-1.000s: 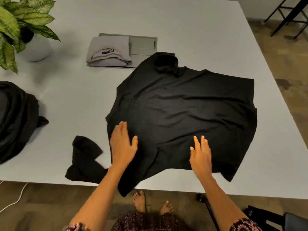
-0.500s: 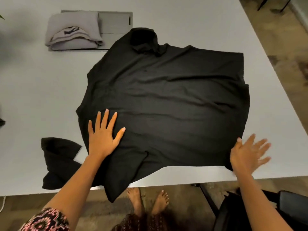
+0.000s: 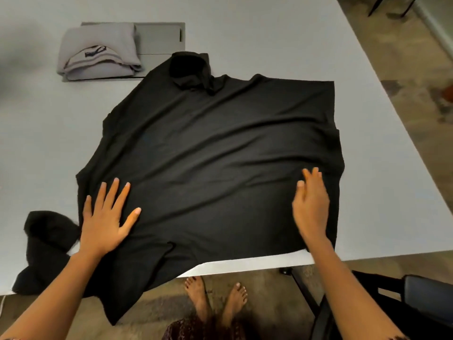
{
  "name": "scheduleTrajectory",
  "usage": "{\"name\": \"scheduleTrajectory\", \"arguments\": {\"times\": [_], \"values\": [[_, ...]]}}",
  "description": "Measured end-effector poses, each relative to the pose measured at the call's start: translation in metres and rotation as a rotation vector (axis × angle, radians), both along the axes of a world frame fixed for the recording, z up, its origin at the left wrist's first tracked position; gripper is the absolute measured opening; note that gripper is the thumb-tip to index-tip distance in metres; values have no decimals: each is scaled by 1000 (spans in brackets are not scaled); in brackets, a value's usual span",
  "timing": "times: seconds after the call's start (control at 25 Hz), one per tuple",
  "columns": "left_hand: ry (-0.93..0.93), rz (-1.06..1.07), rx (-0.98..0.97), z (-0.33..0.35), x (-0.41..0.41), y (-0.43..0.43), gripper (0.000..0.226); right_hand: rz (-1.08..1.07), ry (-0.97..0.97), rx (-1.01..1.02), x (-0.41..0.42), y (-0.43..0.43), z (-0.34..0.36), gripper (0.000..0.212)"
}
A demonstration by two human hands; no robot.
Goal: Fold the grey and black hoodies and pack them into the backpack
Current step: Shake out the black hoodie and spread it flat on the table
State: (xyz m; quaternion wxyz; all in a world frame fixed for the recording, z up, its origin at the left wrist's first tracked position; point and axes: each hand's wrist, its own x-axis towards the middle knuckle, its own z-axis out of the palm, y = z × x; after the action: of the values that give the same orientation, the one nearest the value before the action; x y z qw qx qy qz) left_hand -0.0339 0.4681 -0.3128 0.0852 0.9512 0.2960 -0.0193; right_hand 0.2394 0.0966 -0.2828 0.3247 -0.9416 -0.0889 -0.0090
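- The right hand point(image 3: 311, 207) is blurred by motion. Its fingertips run together, and how hard it presses cannot be told.
- Both forearms are cut off by the bottom of the frame.
- Below the left wrist, the near edge of the black hoodie point(image 3: 215, 155) spills over the rim of the table point(image 3: 269, 33) and hangs toward the floor, hiding the rim there.
- Just outside the left hand point(image 3: 105, 217) lies a crumpled sleeve point(image 3: 46, 244). Where it joins the body is hidden behind the left forearm.
- The cloth is dark and creased, so it is unclear whether the front or the back faces up.
- Far beyond the left hand, the folded grey hoodie point(image 3: 98, 52) sits on a flat grey slab point(image 3: 159, 38) and covers its left half. What the slab is cannot be made out.
- The left hand lies palm down on the near left part of the black hoodie. Its fingers are spread wide and its thumb points toward the right hand. It holds nothing.
- The right hand lies palm down on the near right part, just inside the hoodie's right edge. Its fingers are straight, close together and pointing away, and it grasps nothing.
- The hood point(image 3: 191, 69) is bunched at the far edge, well ahead of both hands and between them.
- Bare feet point(image 3: 196, 290) stand on the floor between the forearms.
- A dark chair point(image 3: 416, 298) beside the right forearm is cut off by the frame.
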Motion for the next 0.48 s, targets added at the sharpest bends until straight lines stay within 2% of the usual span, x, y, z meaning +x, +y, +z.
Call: {"name": "scheduleTrajectory", "arguments": {"times": [0.08,0.16,0.2,0.28,0.36,0.48], "values": [[-50,60,-30,3,5,-3,78,-171,120,115,25,-33,0,41],[-160,143,-72,7,28,-19,75,-155,228,79,34,-57,-4,42],[-211,148,-94,9,42,-31,72,-75,228,3,33,-64,-10,43],[-239,95,-132,6,68,-53,69,89,144,-289,25,-70,-27,54],[-181,70,-116,0,80,-62,70,89,106,-503,23,-79,-36,63],[-114,52,-69,-5,71,-49,74,46,126,-613,29,-108,-33,68]]}}
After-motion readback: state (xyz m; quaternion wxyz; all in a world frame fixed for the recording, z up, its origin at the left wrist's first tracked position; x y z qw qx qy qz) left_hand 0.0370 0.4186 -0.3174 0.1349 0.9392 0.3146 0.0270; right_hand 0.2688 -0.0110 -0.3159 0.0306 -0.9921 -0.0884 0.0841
